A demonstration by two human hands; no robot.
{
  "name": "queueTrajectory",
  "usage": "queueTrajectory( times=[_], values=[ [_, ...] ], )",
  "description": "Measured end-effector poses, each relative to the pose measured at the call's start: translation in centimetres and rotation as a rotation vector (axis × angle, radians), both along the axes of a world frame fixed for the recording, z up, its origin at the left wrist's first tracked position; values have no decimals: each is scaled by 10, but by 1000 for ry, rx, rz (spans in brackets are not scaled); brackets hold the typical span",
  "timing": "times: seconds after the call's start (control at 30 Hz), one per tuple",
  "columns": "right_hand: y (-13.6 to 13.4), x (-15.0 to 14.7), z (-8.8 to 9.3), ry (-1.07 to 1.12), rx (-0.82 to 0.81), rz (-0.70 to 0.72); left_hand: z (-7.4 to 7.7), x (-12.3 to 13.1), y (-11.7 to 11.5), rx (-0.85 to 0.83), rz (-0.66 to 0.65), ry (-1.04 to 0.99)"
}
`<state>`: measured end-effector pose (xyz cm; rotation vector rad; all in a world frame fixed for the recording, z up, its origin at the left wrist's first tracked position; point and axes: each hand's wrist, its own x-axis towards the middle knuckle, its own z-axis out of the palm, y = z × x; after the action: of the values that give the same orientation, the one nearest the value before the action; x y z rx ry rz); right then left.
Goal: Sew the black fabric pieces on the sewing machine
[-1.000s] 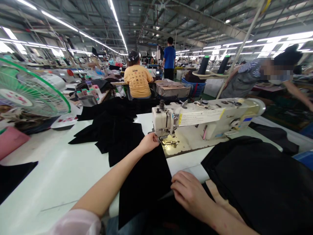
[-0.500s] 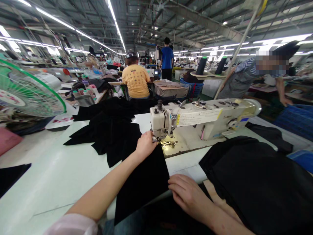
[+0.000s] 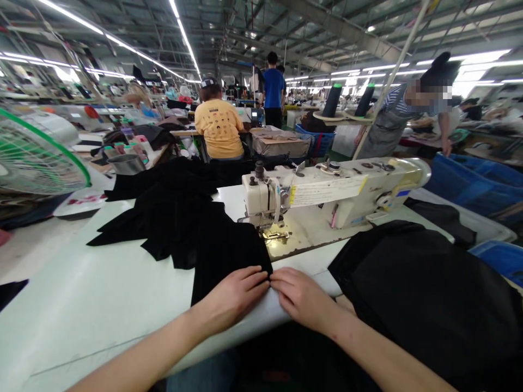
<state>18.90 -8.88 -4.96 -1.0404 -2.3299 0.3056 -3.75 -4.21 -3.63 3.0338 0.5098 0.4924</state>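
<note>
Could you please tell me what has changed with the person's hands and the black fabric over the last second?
The left hand has left the fabric's far end by the sewing machine and come back toward the person, while the right hand has moved left to meet it. Their fingertips now nearly touch at the near corner of the black fabric panel. The black cloth pile stayed put.

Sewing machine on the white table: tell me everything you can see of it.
The industrial sewing machine is cream-coloured, apparently painted metal, and upright. Its head stands at the left end above a metal presser foot and a lit, worn bed. A white label with a yellow edge runs along its arm. It sits at the white table, with black fabric beside the head.
</note>
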Motion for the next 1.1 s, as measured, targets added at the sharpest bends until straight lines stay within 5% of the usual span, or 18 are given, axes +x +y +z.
queueTrajectory(
  times=[0.57,0.7,0.87,0.97,1.1],
  values=[
    [89,-20,3,-116,63,-246,7,-9,103,-132,124,-19],
    [58,-25,8,-70,46,-291,4,-4,99,-143,251,-24],
    [-8,-8,25,-45,53,-265,-11,-3,92,-172,589,-106],
    [-32,35,37,-71,100,-385,-15,-18,106,-225,748,-151],
    [-43,125,38,-183,55,-745,-11,-62,132,-264,874,-175]
  ],
)
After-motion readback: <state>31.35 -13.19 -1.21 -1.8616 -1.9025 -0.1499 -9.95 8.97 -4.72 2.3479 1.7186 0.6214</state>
